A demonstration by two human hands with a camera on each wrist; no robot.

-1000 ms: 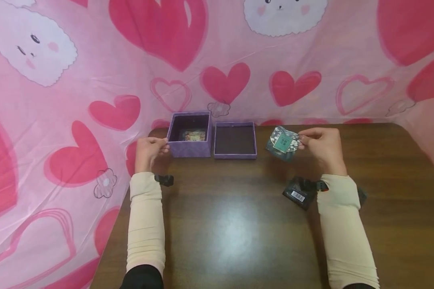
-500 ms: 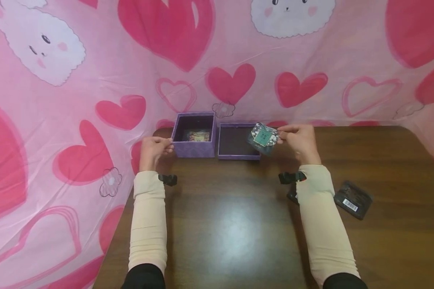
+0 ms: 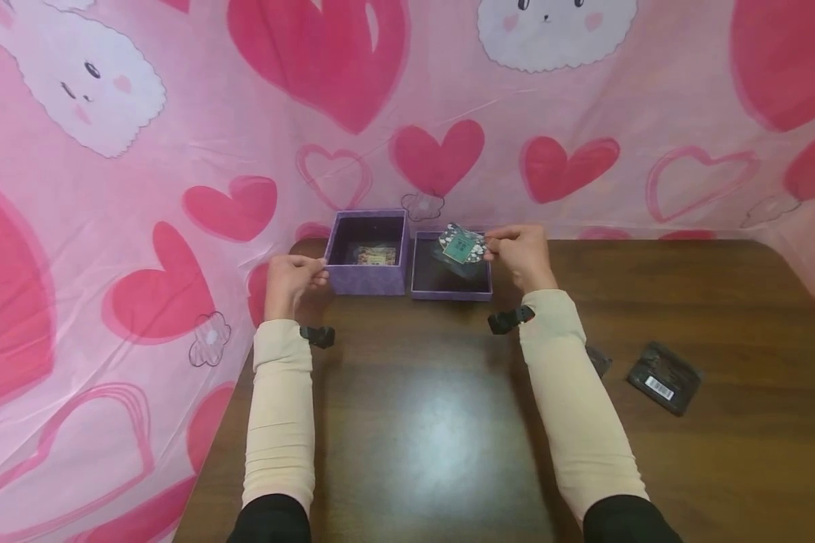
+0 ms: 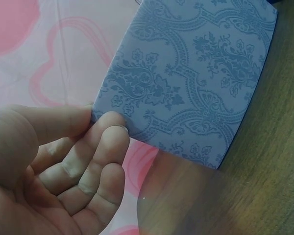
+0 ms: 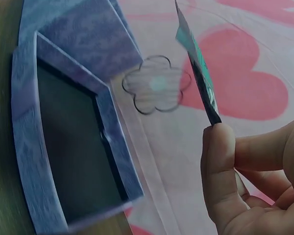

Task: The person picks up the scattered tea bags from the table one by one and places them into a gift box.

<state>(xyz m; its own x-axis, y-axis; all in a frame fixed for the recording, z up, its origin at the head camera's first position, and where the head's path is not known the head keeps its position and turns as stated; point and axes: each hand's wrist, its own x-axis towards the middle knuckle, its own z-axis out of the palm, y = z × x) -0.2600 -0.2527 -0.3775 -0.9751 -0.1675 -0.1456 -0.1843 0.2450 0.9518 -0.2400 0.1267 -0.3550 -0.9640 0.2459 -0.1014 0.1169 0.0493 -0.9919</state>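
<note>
Left hand [image 3: 292, 277]: at the left wall of the purple box [image 3: 367, 256], fingers nearly straight, fingertips [image 4: 110, 128] touching the box's lower left corner; it grips nothing. The patterned wall fills the left wrist view.

Purple box: open, upright on the worktop [image 3: 448, 422] near the back edge. A small printed packet [image 3: 376, 255] lies flat on its floor.

Box lid [image 3: 451, 268]: upturned, just beside the box on its right, apparently touching it. Dark inside; contents cannot be made out from the head view.

Sachet [image 3: 463, 245]: flat foil-like packet, floral print with a green label, held in the air over the lid's far right part. Judged light, thin and flexible, somewhat slick; an edge pinch suits it, and a hard squeeze could crease it.

Right hand [image 3: 520, 253]: pinches the sachet's right edge between thumb and fingers; in the right wrist view the packet [image 5: 198, 68] stands edge-on above the fingertips [image 5: 218, 147].

Dark packet [image 3: 664, 377]: lies flat on the worktop, well to the right, barcode label up. Another dark item shows beside the right sleeve, mostly hidden.

Change from half a second ago: the sachet and right hand have moved leftward, from the lid's right edge to above its interior. Left hand and box unchanged.
</note>
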